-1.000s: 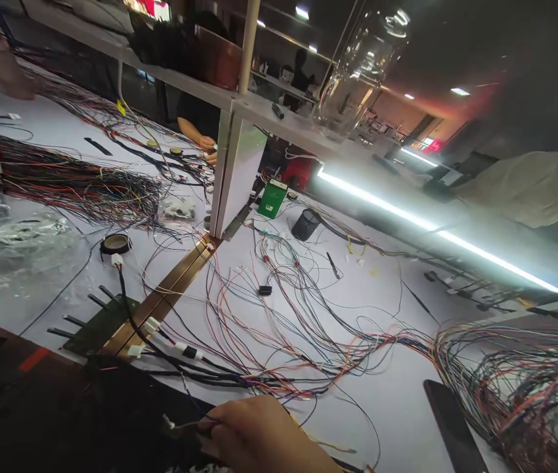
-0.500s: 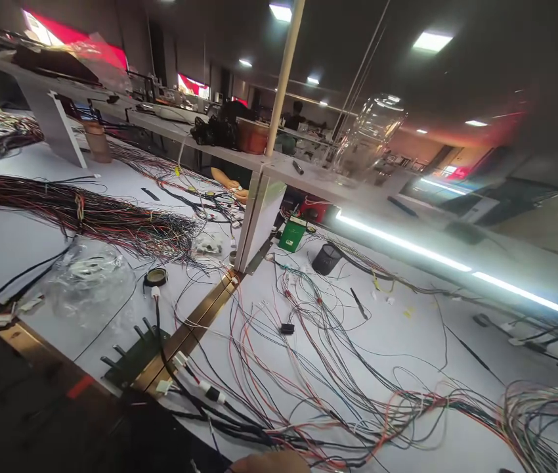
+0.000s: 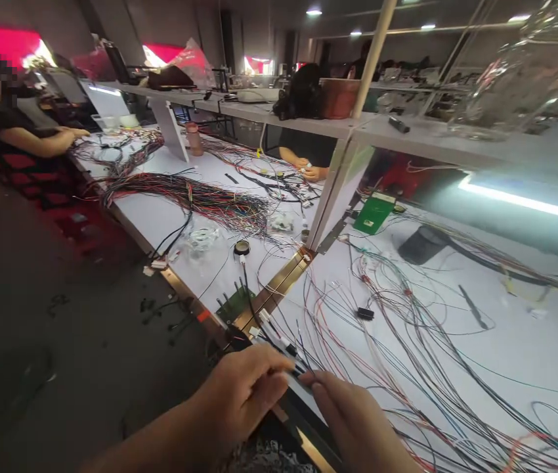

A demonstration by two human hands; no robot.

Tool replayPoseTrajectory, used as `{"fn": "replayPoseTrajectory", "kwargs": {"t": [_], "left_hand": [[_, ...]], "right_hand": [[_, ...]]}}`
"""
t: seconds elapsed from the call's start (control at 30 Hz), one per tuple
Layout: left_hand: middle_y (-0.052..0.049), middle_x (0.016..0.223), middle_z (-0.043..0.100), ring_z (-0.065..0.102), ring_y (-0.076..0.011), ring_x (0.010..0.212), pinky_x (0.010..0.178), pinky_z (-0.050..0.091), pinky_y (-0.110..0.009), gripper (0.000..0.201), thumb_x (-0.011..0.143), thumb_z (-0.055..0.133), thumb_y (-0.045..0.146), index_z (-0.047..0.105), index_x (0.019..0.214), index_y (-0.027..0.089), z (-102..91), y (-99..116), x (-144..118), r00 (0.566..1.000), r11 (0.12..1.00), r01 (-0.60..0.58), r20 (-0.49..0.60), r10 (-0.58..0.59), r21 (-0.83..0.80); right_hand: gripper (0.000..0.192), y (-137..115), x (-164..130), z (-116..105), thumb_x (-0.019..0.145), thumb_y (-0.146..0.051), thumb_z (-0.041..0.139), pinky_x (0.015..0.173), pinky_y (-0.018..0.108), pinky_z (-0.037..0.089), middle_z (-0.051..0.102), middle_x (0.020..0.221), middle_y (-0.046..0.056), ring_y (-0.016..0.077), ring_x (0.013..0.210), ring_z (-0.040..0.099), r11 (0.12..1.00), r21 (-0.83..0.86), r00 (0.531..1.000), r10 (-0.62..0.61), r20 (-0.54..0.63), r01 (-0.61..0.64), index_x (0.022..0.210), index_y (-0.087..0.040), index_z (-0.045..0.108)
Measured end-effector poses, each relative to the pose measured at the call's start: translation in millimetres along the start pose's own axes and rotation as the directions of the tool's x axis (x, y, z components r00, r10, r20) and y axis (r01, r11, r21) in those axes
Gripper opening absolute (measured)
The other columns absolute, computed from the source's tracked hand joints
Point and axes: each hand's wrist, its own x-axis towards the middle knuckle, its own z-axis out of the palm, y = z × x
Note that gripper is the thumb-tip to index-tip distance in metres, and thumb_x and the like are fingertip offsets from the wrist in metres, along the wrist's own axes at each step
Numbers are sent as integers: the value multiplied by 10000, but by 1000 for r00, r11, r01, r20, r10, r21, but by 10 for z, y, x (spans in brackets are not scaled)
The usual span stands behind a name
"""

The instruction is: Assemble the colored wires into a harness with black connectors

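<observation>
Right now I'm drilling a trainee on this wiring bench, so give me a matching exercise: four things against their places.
Things:
1. green rectangular card
2. black tape roll
3. small black plastic connector
4. brown round pot

Places:
A. up on the shelf
B. among loose wires, right of the brass strip
C. by the shelf post's right side
D. left of the post's base

Pairs: 1-C, 2-D, 3-B, 4-A

A long white worktop point(image 3: 520, 348) is running from the upper left of the frame to the lower right. Loose coloured wires point(image 3: 407, 348) are sprawling over its right half, with a small black connector point(image 3: 364, 313) lying among them. A thick wire bundle point(image 3: 200, 197) is stretching across the middle left, a tape roll point(image 3: 241, 247) and a clear plastic bag point(image 3: 200, 238) are sitting below it, and a green box point(image 3: 374, 213) is resting at centre right
</observation>
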Motion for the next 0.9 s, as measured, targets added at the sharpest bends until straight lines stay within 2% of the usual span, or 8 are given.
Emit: {"fn": "replayPoseTrajectory", "kwargs": {"t": [0.07, 0.13, 0.27, 0.4, 0.53, 0.7, 0.83, 0.9], "left_hand": [[-14, 626, 613, 504, -97, 510, 509, 398, -217, 333, 866, 611, 387, 649, 1104, 158, 42, -30, 29, 991, 995, 97, 95, -99, 33], [22, 492, 528, 410, -74, 411, 446, 312, -207, 386, 894, 552, 432, 637, 1122, 132, 111, -61, 90, 974, 980, 193, 130, -186, -38], [-38, 776, 651, 447, -36, 429, 460, 329, -195, 256, 839, 650, 365, 660, 943, 132, 201, -118, 196, 974, 884, 215, 19, -227, -416], [-69, 863, 665, 551, -67, 532, 557, 414, -208, 176, 839, 660, 298, 647, 847, 123, 184, -198, 241, 968, 781, 201, -4, -252, -591], [-58, 782, 635, 587, -107, 618, 618, 450, -232, 211, 849, 650, 291, 675, 955, 110, 160, -278, 269, 970, 739, 165, -31, -243, -653], [-62, 842, 607, 582, -115, 728, 757, 464, -255, 193, 837, 666, 259, 687, 934, 93, 125, -340, 289, 979, 694, 142, -4, -204, -705], [-36, 752, 575, 522, -83, 612, 610, 419, -210, 197, 866, 627, 291, 666, 807, 107, 16, -414, 322, 967, 757, 127, -92, -240, -641], [-28, 736, 578, 481, -74, 572, 541, 377, -199, 177, 868, 623, 295, 657, 839, 124, -45, -443, 341, 947, 784, 112, -174, -270, -611]], "right_hand": [[406, -49, 69, 15, 975, -467, 300, 701, 270, 452, 704, 862, 26, 180, 767, 638, 999, 34, 999, -3, 54, 1, 992, -249, 641], [411, -78, 129, 38, 979, -472, 292, 683, 260, 438, 686, 825, 12, 168, 728, 607, 997, 73, 995, -10, 100, 3, 953, -247, 635], [425, -78, 221, 79, 977, -493, 289, 668, 243, 421, 664, 823, 5, 159, 722, 573, 991, 132, 987, -5, 159, -16, 903, -237, 619], [436, -23, 296, 126, 964, -528, 294, 623, 237, 400, 626, 769, 3, 153, 689, 536, 993, 109, 983, 13, 185, -34, 848, -216, 576], [446, 25, 369, 138, 963, -534, 277, 618, 244, 394, 617, 756, 6, 155, 685, 527, 996, 56, 970, 51, 236, -66, 824, -210, 550], [455, -39, 455, -7, 969, -514, 272, 592, 242, 396, 626, 752, 12, 148, 676, 541, 997, 1, 951, 69, 301, -72, 788, -199, 545], [391, -62, 630, -209, 976, -463, 316, 661, 261, 434, 652, 823, 10, 150, 725, 570, 997, -21, 921, -64, 384, 79, 880, -223, 610], [324, -3, 831, -291, 963, -453, 376, 728, 283, 449, 657, 914, 18, 164, 812, 591, 989, -77, 941, -93, 325, 125, 997, -248, 625]]}}
